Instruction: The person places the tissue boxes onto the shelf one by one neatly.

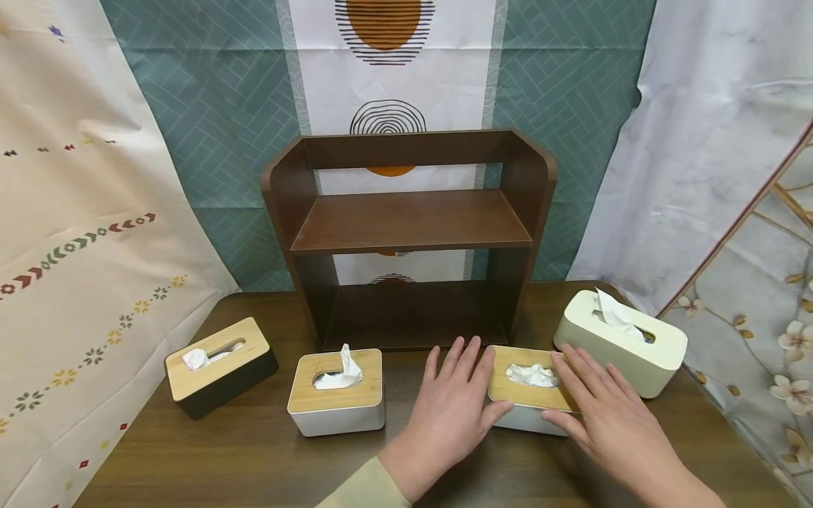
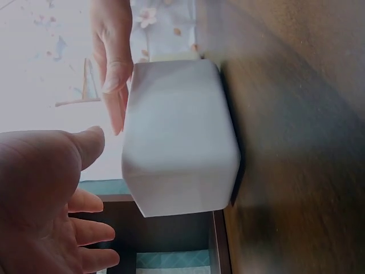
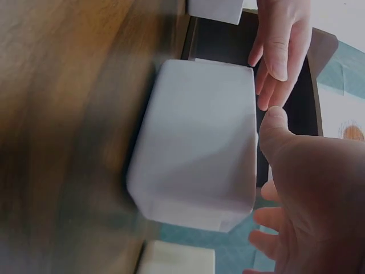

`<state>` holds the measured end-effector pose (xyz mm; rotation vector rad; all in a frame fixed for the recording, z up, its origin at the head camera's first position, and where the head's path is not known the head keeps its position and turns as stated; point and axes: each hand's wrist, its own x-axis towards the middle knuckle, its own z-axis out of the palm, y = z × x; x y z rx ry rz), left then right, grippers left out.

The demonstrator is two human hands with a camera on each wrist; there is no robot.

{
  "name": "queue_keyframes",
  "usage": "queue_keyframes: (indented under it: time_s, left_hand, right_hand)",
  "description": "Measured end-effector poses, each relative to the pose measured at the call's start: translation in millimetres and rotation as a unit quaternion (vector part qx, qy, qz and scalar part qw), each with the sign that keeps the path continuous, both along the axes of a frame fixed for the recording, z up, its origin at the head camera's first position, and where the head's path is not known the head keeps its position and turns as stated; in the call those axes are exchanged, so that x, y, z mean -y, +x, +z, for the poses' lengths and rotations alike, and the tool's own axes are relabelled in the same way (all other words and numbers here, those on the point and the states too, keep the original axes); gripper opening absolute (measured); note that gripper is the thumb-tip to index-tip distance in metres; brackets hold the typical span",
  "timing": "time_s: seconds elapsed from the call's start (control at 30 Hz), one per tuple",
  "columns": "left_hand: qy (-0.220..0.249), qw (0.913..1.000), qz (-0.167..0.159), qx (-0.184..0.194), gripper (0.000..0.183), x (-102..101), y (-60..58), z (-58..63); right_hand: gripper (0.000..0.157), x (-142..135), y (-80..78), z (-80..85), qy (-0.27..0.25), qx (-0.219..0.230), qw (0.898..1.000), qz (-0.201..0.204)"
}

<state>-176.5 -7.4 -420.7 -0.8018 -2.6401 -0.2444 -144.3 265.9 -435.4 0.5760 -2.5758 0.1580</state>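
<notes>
A tissue box [image 1: 530, 418] with a white body and light wooden lid, a white tissue [image 1: 532, 375] in its slot, stands on the table between my two hands. My left hand [image 1: 447, 416] is at its left end, fingers extended; in the left wrist view a gap separates this hand [image 2: 51, 194] from the white box [image 2: 177, 125]. Over the right end of the lid lies my right hand [image 1: 612, 423], fingers straight. The right wrist view has its thumb close to the top edge of the box [image 3: 194, 137]; whether it touches, I cannot tell.
Behind stands a brown two-tier shelf [image 1: 409, 220]. Left of my hands are a second white, wood-lidded tissue box [image 1: 339, 421] and a black one [image 1: 229, 381]. A cream tissue box [image 1: 663, 342] sits at the right, close behind my right hand. Patterned cloths hang around the table [image 1: 254, 466].
</notes>
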Motion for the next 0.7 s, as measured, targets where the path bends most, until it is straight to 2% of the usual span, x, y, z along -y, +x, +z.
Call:
queue_keyframes:
  time_s: [0.5,0.7]
  left_hand:
    - [-0.006,0.9999,-0.010,-0.004,0.075,-9,1.8,-4.3]
    - [-0.005,0.9997,-0.015,-0.017,0.073,-10,3.0,-6.0]
  right_hand:
    - [0.087,-17,11.5,-9.7,-0.008,0.005,1.000,-0.016]
    - [0.087,-22,14.6,-13.0,-0.005,0.016,1.000,-0.023]
